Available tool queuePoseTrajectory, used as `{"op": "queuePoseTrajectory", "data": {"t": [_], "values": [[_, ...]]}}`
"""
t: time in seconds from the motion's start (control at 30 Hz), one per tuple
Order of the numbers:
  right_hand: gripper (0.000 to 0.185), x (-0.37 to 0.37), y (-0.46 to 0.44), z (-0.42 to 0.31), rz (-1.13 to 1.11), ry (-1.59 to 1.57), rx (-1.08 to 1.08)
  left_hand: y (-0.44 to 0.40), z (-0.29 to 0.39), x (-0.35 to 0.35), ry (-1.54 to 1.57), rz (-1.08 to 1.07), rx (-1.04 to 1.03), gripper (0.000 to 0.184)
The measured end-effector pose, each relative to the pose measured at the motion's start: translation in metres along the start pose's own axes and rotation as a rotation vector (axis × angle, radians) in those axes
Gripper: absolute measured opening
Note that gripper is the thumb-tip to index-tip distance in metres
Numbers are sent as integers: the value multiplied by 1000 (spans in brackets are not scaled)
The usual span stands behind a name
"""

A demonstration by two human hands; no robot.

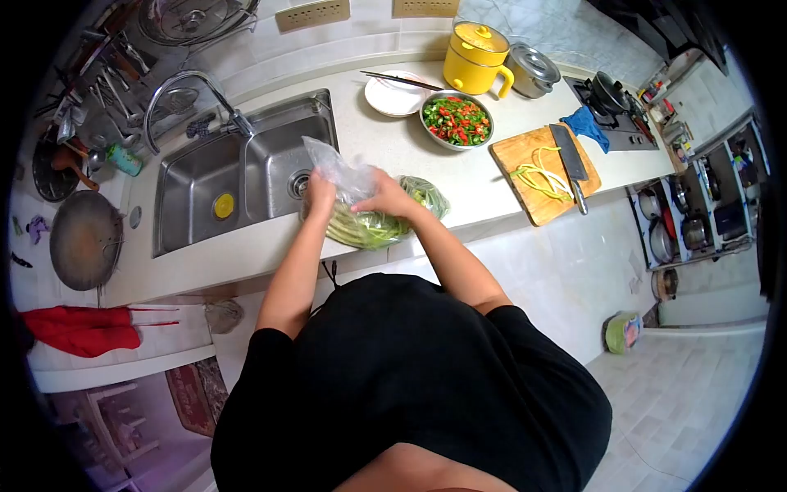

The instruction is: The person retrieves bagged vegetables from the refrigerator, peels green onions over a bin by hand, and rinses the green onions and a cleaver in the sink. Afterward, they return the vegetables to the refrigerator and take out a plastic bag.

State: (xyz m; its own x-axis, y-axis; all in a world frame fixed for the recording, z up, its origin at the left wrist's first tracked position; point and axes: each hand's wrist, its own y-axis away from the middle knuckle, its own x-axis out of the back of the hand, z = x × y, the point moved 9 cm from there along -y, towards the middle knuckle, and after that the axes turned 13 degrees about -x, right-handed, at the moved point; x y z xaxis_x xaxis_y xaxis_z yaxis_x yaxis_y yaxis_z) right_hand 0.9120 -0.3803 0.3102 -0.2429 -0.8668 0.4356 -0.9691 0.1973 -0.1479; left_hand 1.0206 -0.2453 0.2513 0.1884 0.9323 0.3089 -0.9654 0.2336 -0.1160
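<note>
A clear plastic bag (348,178) with long green vegetables (365,231) in it lies at the counter's front edge, right of the sink. On the bag's left side, my left hand (320,195) is closed on the plastic. My right hand (387,197) grips the bag's upper part from the right, its fingers pointing left. Another bagged green bundle (428,195) shows just beyond my right wrist.
A double sink (246,168) with a faucet is at left. Behind are a white plate (395,95) with chopsticks, a bowl of chopped peppers (457,120) and a yellow pot (475,59). A cutting board (525,184) with a cleaver (568,153) is at right.
</note>
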Motion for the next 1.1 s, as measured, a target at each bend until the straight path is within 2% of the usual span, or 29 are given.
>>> {"op": "queuePoseTrajectory", "data": {"t": [0.07,0.1,0.13,0.17,0.2,0.3,0.33,0.43,0.53,0.63,0.67,0.77,0.8,0.87,0.9,0.97,1.0,1.07,1.1], "values": [[50,-8,-3,29,-76,110,-325,6,-1,-18,277,-79,136,30],[46,-10,0,40,-114,164,-486,6,9,-22,248,-173,63,32],[31,-3,3,32,-70,96,-496,9,18,-24,218,-265,-11,35],[31,-4,3,36,-78,-18,-492,13,26,-25,186,-356,-87,37],[30,-5,3,42,-86,-132,-488,31,75,-20,279,-519,-188,62],[31,-5,3,42,-102,-450,-520,40,94,12,-433,-640,-498,87],[33,-6,4,40,-108,-551,-537,41,94,15,-357,-724,-392,102],[38,-13,0,29,-178,-615,-490,46,113,-4,-614,-800,-596,91],[38,-13,0,3,-156,-694,-342,39,106,-35,-67,-745,-302,66],[39,-17,3,11,-251,-568,-369,27,59,-36,640,-226,31,32],[38,-13,3,19,-219,-651,-417,29,45,-37,775,-135,183,30],[36,-4,7,34,-144,-981,-515,22,22,-55,1313,-168,472,30],[35,1,8,30,-134,-1141,-509,19,19,-51,1315,-115,436,33],[37,5,7,15,-155,-1424,-452,12,2,-57,1438,-78,490,29],[38,0,5,20,-164,-1572,-489,12,9,-58,1499,-63,517,28],[40,-8,2,32,-184,-1865,-558,13,18,-49,1321,-80,441,19],[34,1,9,21,-78,-1863,-641,16,27,-45,1235,-86,402,15],[28,6,-9,48,-295,-1995,-346,15,16,-44,1407,40,455,13],[26,14,-12,34,-407,-2048,-193,15,13,-43,1491,108,481,12]]}}
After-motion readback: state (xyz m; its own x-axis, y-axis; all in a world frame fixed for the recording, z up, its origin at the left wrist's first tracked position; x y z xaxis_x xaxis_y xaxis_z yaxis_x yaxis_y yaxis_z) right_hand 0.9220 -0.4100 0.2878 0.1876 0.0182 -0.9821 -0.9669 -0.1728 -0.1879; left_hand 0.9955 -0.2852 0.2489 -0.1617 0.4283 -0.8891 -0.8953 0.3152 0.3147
